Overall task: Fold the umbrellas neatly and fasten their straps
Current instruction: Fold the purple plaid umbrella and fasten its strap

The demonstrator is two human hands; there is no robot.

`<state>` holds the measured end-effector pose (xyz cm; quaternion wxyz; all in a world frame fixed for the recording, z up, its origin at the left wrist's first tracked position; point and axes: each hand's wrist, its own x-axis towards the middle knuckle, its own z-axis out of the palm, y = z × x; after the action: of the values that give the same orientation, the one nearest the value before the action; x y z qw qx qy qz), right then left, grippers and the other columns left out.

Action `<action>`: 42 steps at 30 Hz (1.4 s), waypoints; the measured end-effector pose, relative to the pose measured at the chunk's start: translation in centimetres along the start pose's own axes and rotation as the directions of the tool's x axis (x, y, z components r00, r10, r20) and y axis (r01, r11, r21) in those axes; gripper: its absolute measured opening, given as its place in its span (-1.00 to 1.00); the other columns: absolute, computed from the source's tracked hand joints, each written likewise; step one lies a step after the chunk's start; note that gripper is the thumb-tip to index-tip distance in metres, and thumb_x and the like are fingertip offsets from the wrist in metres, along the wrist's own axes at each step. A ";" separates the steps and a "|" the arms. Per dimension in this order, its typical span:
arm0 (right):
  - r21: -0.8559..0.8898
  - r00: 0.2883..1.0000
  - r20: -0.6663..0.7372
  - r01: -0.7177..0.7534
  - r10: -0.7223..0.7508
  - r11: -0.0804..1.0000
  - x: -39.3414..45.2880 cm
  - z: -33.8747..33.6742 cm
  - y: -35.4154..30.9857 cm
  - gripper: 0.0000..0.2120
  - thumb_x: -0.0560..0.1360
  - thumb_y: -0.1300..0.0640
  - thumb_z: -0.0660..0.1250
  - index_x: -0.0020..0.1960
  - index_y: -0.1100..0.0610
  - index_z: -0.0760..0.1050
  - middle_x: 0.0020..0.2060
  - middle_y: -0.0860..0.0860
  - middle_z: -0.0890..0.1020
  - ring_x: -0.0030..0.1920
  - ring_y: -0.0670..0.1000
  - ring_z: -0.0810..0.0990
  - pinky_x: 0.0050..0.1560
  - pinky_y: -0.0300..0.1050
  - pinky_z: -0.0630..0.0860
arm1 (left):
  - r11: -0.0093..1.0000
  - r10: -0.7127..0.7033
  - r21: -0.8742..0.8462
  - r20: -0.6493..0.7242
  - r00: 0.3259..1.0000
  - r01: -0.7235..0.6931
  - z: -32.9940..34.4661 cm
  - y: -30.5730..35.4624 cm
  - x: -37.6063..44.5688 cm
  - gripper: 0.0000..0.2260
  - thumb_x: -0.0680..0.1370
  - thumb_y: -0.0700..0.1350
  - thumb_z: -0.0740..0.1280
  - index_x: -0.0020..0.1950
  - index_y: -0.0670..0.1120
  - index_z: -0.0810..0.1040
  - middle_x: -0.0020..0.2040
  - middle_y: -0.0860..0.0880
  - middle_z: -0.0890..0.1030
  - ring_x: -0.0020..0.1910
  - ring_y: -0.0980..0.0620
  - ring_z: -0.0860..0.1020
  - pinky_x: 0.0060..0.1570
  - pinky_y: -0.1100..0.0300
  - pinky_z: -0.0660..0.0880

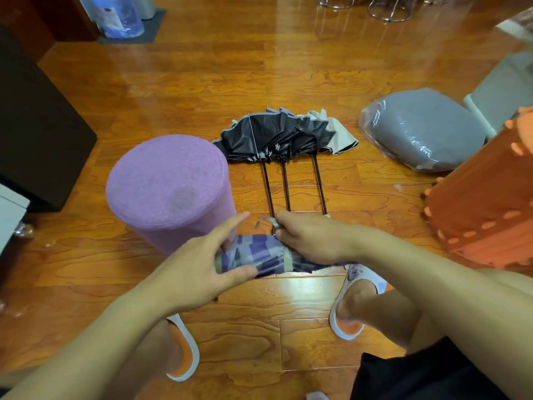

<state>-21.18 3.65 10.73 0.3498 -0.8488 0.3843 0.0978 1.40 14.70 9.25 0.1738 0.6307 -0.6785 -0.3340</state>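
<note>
You have 1 purple checked umbrella [259, 256] gathered into a loose, flattened bundle, lying roughly level and crosswise above the wooden floor [288, 82], its cloth in purple, grey and pale blocks. A narrow strap [266, 221] sticks up from its upper side, not yet wrapped around the cloth. Farther out on the floor, 3 more umbrellas [284, 137] lie side by side, touching and overlapping at their canopies. Their cloth is half collapsed and rumpled: mostly black with grey edging, with pale beige on the rightmost. Their 3 thin dark shafts [285, 186] stay extended, nearly parallel, pointing back toward you.
</note>
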 end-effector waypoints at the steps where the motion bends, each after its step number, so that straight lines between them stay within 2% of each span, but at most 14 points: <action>1: -0.085 0.999 -0.014 0.029 -0.030 0.996 -0.1 0.4 0.0 -0.76 0.71 -0.08 0.02 0.02 0.07 0.28 -0.22 0.07 0.53 -0.23 0.09 0.50 -0.10 0.22 0.49 | 0.949 -0.171 -0.233 0.182 0.968 0.212 -0.2 0.5 0.1 -0.50 0.49 0.42 0.22 0.41 0.36 0.36 -0.03 0.03 0.69 -0.17 0.04 0.66 -0.19 0.14 0.58; 5: -0.412 0.938 -0.130 0.244 -0.321 0.878 -0.7 1.8 -0.6 -0.80 0.70 -0.06 0.04 -0.01 0.02 0.11 -0.36 0.00 0.46 -0.39 0.18 0.43 -0.33 0.17 0.44 | 0.769 -0.150 -0.409 0.632 0.760 0.492 -0.5 0.7 1.4 -0.44 0.51 0.39 0.25 0.27 -0.02 0.50 -0.02 -0.21 0.72 -0.39 -0.10 0.59 -0.43 0.19 0.46; 8: -0.499 0.834 -0.259 0.317 -0.487 0.807 -1.0 1.3 -0.6 -0.79 0.70 -0.06 0.02 -0.01 0.06 0.18 -0.42 -0.12 0.25 -0.49 0.14 0.31 -0.49 0.04 0.29 | 0.592 -0.099 -0.546 0.680 0.726 0.593 -0.3 0.8 1.7 -0.49 0.52 0.26 0.38 0.18 -0.17 0.54 -0.19 -0.24 0.64 -0.52 -0.04 0.52 -0.52 0.23 0.43; 11: -0.378 0.816 -0.364 0.312 -0.450 0.872 -0.5 1.2 0.2 -0.78 0.66 -0.07 0.08 -0.04 0.06 0.27 -0.37 -0.12 0.35 -0.42 0.06 0.29 -0.39 -0.04 0.22 | 0.832 -0.139 -0.436 0.434 0.890 0.343 0.1 1.1 1.7 -0.73 0.59 0.12 0.40 -0.10 -0.07 0.57 -0.36 -0.07 0.56 -0.53 -0.02 0.47 -0.50 0.20 0.37; 13: -0.094 0.873 -0.354 0.322 -0.334 0.942 -0.2 1.3 0.8 -0.75 0.61 -0.08 0.17 -0.06 0.09 0.40 -0.27 -0.04 0.57 -0.30 0.07 0.47 -0.29 0.03 0.40 | 0.997 -0.045 0.073 0.158 0.986 0.034 0.1 0.2 1.3 -0.71 0.56 0.28 0.31 -0.06 0.06 0.52 -0.31 0.08 0.60 -0.37 0.00 0.55 -0.38 0.10 0.43; 15: 0.262 0.931 -0.301 0.288 -0.206 0.921 -0.2 0.9 1.2 -0.76 0.58 -0.01 0.30 -0.06 0.17 0.56 -0.18 0.05 0.68 -0.19 0.13 0.63 -0.17 0.18 0.58 | 0.820 0.163 0.556 -0.006 0.987 -0.132 0.2 -1.1 0.7 -0.64 0.53 0.39 0.16 0.06 0.15 0.48 -0.22 0.10 0.62 -0.24 -0.01 0.61 -0.37 0.08 0.43; 18: 0.505 0.969 -0.211 0.223 -0.131 0.834 -0.6 0.2 1.5 -0.91 0.57 0.18 0.39 -0.04 0.20 0.63 -0.16 0.20 0.69 -0.14 0.25 0.69 -0.11 0.32 0.63 | 0.639 0.457 0.712 -0.047 0.888 -0.291 0.6 -1.4 0.3 -0.71 0.48 0.14 0.42 0.14 0.09 0.50 -0.27 0.03 0.55 -0.32 -0.10 0.58 -0.43 0.07 0.37; 26: 0.464 0.941 -0.318 0.261 -0.116 0.846 -0.7 -0.8 1.1 -0.89 0.57 0.17 0.41 -0.08 0.21 0.61 -0.21 0.18 0.66 -0.24 0.15 0.58 -0.23 0.13 0.50 | 0.515 0.671 0.808 -0.172 0.721 -0.287 1.5 -1.3 0.2 -0.68 0.53 -0.25 0.38 0.29 -0.11 0.57 -0.26 -0.05 0.45 -0.38 -0.12 0.41 -0.39 0.02 0.32; 29: 0.364 0.958 -0.271 0.194 -0.095 0.911 -0.8 -0.6 0.7 -0.88 0.62 0.14 0.32 -0.01 0.14 0.62 -0.19 -0.04 0.67 -0.17 -0.10 0.61 -0.19 -0.20 0.50 | 0.460 0.729 0.833 -0.154 0.667 -0.309 1.5 -1.1 0.2 -0.72 0.56 -0.24 0.37 0.27 -0.11 0.59 -0.25 -0.06 0.47 -0.39 -0.11 0.40 -0.41 0.02 0.35; 33: -0.071 0.993 -0.086 0.074 -0.080 0.995 -0.6 0.6 0.6 -0.80 0.70 -0.04 0.05 0.02 0.05 0.32 -0.19 0.04 0.55 -0.21 0.08 0.50 -0.13 0.11 0.44 | 0.410 0.770 0.857 -0.142 0.622 -0.313 2.5 -1.5 0.3 -0.73 0.58 -0.26 0.35 0.27 -0.12 0.59 -0.25 -0.06 0.49 -0.38 -0.10 0.40 -0.42 0.01 0.38; 35: -0.176 0.987 -0.122 0.080 -0.103 0.981 -0.5 1.0 0.5 -0.79 0.70 -0.05 -0.01 0.01 0.05 0.26 -0.28 0.04 0.50 -0.31 0.09 0.45 -0.24 0.11 0.40 | 0.484 0.683 0.827 -0.153 0.714 -0.287 3.3 -1.4 0.3 -0.68 0.56 -0.17 0.41 0.31 -0.07 0.55 -0.20 -0.04 0.50 -0.34 -0.11 0.44 -0.42 0.02 0.37; 38: -0.444 0.889 -0.335 0.143 -0.312 0.884 -0.7 1.3 0.7 -0.79 0.68 -0.02 0.01 -0.02 0.10 0.22 -0.49 -0.08 0.27 -0.53 0.07 0.27 -0.49 0.00 0.24 | 0.864 0.183 0.490 -0.089 0.979 -0.117 2.2 -0.1 0.5 -0.46 0.47 0.29 0.41 0.42 0.25 0.38 0.04 0.14 0.56 -0.08 0.05 0.60 -0.20 0.05 0.54; 40: -0.541 0.831 -0.357 0.188 -0.426 0.820 -1.0 1.4 0.9 -0.81 0.65 0.00 0.08 -0.03 0.12 0.27 -0.48 -0.11 0.17 -0.56 0.09 0.22 -0.56 -0.04 0.23 | 0.993 -0.112 -0.007 0.258 0.959 0.118 0.5 0.5 0.9 -0.56 0.49 0.40 0.33 0.32 0.32 0.42 0.08 0.18 0.64 -0.08 0.12 0.63 -0.11 0.11 0.57; 42: -0.553 0.779 -0.370 0.253 -0.506 0.794 -0.9 2.0 1.3 -0.85 0.62 0.09 0.16 -0.05 0.16 0.34 -0.43 -0.08 0.30 -0.50 0.12 0.27 -0.53 0.01 0.32 | 0.852 -0.113 -0.387 0.520 0.847 0.352 -0.5 0.4 1.1 -0.71 0.57 0.28 0.34 0.14 0.11 0.56 -0.08 -0.03 0.69 -0.32 -0.03 0.61 -0.31 0.13 0.53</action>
<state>-22.52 4.94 9.04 0.0323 -0.9640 0.2401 -0.1095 1.28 13.50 9.73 0.1046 0.5470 -0.5145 -0.6520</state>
